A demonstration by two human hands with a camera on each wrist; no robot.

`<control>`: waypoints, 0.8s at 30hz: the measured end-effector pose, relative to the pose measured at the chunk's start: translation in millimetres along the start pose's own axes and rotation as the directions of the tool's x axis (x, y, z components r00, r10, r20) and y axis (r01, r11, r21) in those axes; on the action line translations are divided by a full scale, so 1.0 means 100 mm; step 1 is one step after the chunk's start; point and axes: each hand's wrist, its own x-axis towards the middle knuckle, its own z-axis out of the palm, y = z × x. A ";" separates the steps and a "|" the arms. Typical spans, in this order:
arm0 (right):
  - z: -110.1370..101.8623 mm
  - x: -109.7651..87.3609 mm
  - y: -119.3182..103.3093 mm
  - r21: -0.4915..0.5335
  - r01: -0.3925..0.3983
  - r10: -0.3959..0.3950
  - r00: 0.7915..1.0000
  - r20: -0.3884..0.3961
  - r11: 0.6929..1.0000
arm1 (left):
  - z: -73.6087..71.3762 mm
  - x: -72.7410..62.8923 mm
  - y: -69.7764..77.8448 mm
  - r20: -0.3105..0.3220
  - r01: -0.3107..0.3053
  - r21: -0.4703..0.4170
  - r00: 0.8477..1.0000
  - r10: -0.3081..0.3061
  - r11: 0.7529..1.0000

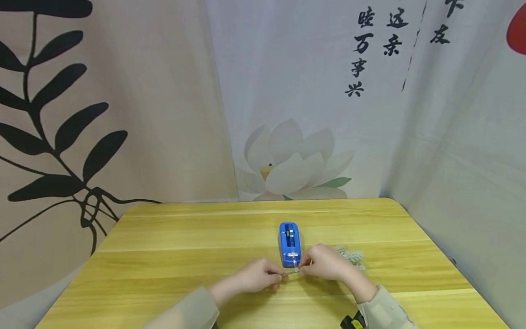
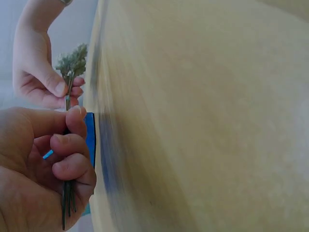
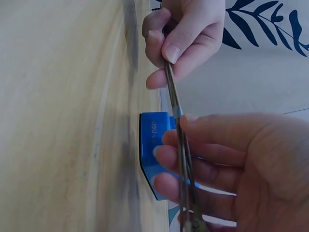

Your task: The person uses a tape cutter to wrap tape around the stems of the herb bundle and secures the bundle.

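Both hands hold a thin bunch of stems [image 3: 171, 87] with a small pale green flower head [image 1: 351, 257] at its right end. My left hand [image 1: 263, 275] pinches the lower stems between thumb and fingers, and the dark stem ends [image 2: 68, 203] stick out past its fingers. Closer to the flowers, my right hand [image 1: 324, 262] pinches the bunch with thumb and forefinger. A short shiny band of clear tape [image 3: 176, 111] lies around the stems between the hands. Just beyond the hands sits a blue tape dispenser [image 1: 290, 244], its cutting end toward them.
The wooden table [image 1: 185, 237] reaches to a wall hanging [image 1: 296, 91] with a lotus and writing. A black object with a yellow patch [image 1: 353, 322] shows beside the right sleeve, at the lower edge of the head view.
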 end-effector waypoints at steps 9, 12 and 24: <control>-0.02 0.01 -0.01 -0.045 0.020 -0.019 0.999 0.027 0.999 | -0.01 -0.03 -0.02 -0.070 0.018 0.000 0.997 -0.018 1.000; -0.02 0.01 -0.03 -0.064 0.022 -0.021 1.000 0.021 0.998 | -0.01 -0.04 -0.01 -0.084 0.031 -0.008 0.996 -0.032 0.999; 0.02 -0.01 -0.05 -0.108 -0.019 0.014 0.999 -0.046 0.994 | -0.01 -0.04 -0.04 -0.083 0.040 0.023 0.996 -0.037 0.999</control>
